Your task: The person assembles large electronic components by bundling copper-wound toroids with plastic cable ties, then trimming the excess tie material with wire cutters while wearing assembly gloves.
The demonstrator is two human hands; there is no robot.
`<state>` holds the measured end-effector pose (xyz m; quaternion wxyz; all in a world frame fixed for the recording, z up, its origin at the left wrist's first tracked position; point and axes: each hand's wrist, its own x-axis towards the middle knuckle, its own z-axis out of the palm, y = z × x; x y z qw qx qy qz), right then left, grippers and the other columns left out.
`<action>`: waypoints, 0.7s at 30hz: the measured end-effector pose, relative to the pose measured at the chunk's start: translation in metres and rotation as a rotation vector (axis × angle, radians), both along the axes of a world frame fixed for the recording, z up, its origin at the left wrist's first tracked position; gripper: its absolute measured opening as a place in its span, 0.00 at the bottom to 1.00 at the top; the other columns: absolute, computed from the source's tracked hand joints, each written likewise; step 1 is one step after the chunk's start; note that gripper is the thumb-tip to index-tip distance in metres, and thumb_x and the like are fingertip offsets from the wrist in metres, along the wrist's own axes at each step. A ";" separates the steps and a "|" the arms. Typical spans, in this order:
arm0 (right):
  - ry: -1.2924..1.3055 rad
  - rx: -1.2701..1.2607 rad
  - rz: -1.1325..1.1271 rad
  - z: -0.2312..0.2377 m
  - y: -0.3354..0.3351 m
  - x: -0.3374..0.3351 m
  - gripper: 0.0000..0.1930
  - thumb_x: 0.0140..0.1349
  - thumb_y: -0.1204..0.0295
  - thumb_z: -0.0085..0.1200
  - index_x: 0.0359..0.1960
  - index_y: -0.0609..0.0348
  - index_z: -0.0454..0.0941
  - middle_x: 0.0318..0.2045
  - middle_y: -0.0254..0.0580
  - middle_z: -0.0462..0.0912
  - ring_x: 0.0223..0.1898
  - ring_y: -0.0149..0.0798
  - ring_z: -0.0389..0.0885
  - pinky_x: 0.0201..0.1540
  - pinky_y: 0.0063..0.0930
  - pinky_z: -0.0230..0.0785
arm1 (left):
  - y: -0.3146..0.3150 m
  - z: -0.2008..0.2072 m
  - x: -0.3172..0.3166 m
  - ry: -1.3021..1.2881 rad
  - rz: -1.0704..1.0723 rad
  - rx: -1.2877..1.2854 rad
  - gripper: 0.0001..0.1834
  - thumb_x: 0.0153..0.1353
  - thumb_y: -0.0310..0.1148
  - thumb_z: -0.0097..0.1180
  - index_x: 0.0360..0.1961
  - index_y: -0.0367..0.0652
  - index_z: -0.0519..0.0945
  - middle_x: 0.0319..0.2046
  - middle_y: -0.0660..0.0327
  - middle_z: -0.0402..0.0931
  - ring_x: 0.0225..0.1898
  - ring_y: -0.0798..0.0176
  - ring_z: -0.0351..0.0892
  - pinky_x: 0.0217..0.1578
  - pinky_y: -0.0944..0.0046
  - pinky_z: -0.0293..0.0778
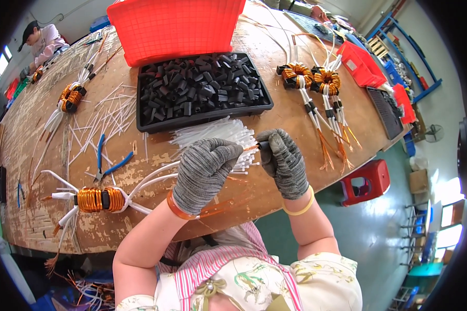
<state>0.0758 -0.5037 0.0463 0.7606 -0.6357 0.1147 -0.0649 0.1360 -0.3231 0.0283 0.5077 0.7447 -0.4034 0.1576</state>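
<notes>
My left hand (205, 168), in a grey knit glove, is closed around a white-sleeved wire, and its bare copper end (250, 149) sticks out toward the right. Pinched in my gloved right hand (286, 166) is a short black sleeve (263, 146), right at the copper tip; whether the tip is inside it I cannot tell. White leads run from behind my left hand to a copper-wound coil (99, 199) lying at the left. Beyond my hands a black tray (207, 117) holds many black sleeves (197, 85). A bundle of white cable ties (213, 132) lies partly behind my hands.
Blue-handled cutters (111, 166) lie beside loose white sticks (101, 116). A red bin (176, 31) stands behind the tray. More coils rest at right (297, 76) and far left (70, 98). A red stool (366, 182) stands past the table edge; another person (46, 44) works far left.
</notes>
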 end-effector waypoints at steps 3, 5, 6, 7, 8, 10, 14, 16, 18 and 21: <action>-0.024 -0.018 0.004 0.001 0.003 0.001 0.15 0.66 0.58 0.48 0.41 0.57 0.77 0.22 0.27 0.74 0.18 0.17 0.62 0.19 0.11 0.52 | 0.000 0.000 0.000 -0.061 0.033 0.005 0.11 0.48 0.21 0.64 0.35 0.42 0.81 0.30 0.56 0.80 0.32 0.58 0.81 0.33 0.65 0.77; -0.033 -0.026 -0.008 0.001 0.005 0.002 0.15 0.66 0.58 0.48 0.41 0.57 0.77 0.22 0.27 0.74 0.18 0.17 0.62 0.19 0.11 0.52 | 0.000 -0.002 0.001 -0.061 0.022 0.002 0.11 0.48 0.21 0.64 0.35 0.43 0.81 0.31 0.56 0.80 0.32 0.58 0.81 0.33 0.65 0.77; -0.037 -0.026 0.005 0.001 0.005 0.002 0.15 0.66 0.59 0.48 0.41 0.57 0.77 0.22 0.27 0.74 0.19 0.17 0.62 0.19 0.11 0.52 | 0.000 -0.002 0.001 -0.061 0.022 0.002 0.11 0.48 0.21 0.64 0.35 0.43 0.81 0.31 0.56 0.80 0.32 0.58 0.81 0.33 0.65 0.77; -0.041 -0.025 0.019 0.002 0.006 0.002 0.14 0.66 0.60 0.49 0.41 0.57 0.77 0.22 0.27 0.74 0.19 0.17 0.63 0.20 0.11 0.52 | 0.000 -0.002 0.001 -0.050 0.010 -0.014 0.11 0.48 0.21 0.64 0.35 0.43 0.81 0.31 0.56 0.80 0.32 0.58 0.81 0.33 0.65 0.77; -0.041 -0.024 0.020 0.002 0.006 0.002 0.14 0.66 0.60 0.49 0.41 0.57 0.77 0.22 0.27 0.74 0.19 0.17 0.63 0.20 0.11 0.52 | -0.001 -0.002 0.000 -0.039 -0.002 -0.030 0.11 0.48 0.21 0.64 0.35 0.43 0.81 0.31 0.56 0.80 0.32 0.58 0.81 0.33 0.65 0.77; -0.069 -0.092 0.136 0.004 0.007 0.002 0.12 0.66 0.63 0.50 0.41 0.58 0.77 0.23 0.28 0.74 0.20 0.18 0.63 0.21 0.11 0.54 | -0.002 -0.003 0.000 -0.019 -0.009 -0.039 0.09 0.49 0.22 0.62 0.34 0.42 0.81 0.30 0.56 0.80 0.31 0.55 0.80 0.33 0.62 0.76; -0.082 -0.095 0.162 0.005 0.010 0.004 0.10 0.65 0.66 0.50 0.41 0.58 0.77 0.23 0.28 0.74 0.20 0.18 0.63 0.22 0.12 0.55 | -0.002 -0.006 0.002 -0.038 -0.001 -0.048 0.08 0.50 0.23 0.61 0.34 0.42 0.80 0.29 0.56 0.79 0.31 0.53 0.78 0.33 0.59 0.74; -0.052 0.006 0.121 0.006 0.013 0.003 0.09 0.64 0.67 0.51 0.40 0.58 0.77 0.24 0.28 0.74 0.21 0.19 0.64 0.23 0.12 0.56 | -0.002 -0.006 0.002 -0.032 -0.002 -0.059 0.08 0.50 0.23 0.61 0.33 0.42 0.80 0.29 0.56 0.79 0.31 0.53 0.78 0.33 0.59 0.74; -0.048 0.016 0.121 0.006 0.016 0.002 0.09 0.64 0.68 0.52 0.40 0.58 0.77 0.25 0.29 0.75 0.22 0.19 0.64 0.24 0.12 0.58 | -0.001 -0.006 0.003 -0.027 -0.002 -0.069 0.08 0.50 0.23 0.61 0.33 0.42 0.80 0.29 0.56 0.79 0.31 0.53 0.78 0.33 0.58 0.74; -0.059 -0.028 0.119 0.000 0.019 0.005 0.08 0.63 0.69 0.53 0.40 0.59 0.76 0.27 0.29 0.75 0.24 0.19 0.66 0.26 0.13 0.60 | 0.000 -0.007 0.003 -0.012 -0.026 -0.059 0.09 0.49 0.23 0.62 0.34 0.41 0.80 0.29 0.56 0.79 0.31 0.53 0.78 0.33 0.59 0.75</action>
